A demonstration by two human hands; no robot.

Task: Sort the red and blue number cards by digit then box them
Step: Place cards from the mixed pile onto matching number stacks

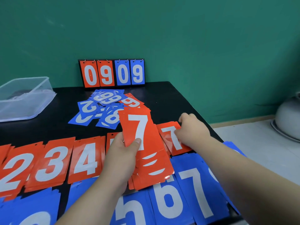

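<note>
My left hand point(121, 153) grips a fanned stack of red cards point(146, 143), thumb on top, with a red 7 uppermost, held above the table. My right hand point(190, 129) rests on the red 7 pile point(170, 135) lying on the table, fingers curled at its far edge. Red piles showing 2 point(14, 169), 3 point(52, 161) and 4 point(86, 159) lie in a row to the left. Blue piles showing 5 point(129, 210), 6 point(168, 197) and 7 point(199, 190) form the near row. A loose heap of blue and red cards point(105, 108) lies farther back.
A clear plastic box point(24, 98) stands at the back left of the black table point(170, 95). A flip scoreboard reading 0909 point(112, 73) leans against the green wall. Right of the table, a metal pot point(289, 117) sits on the floor.
</note>
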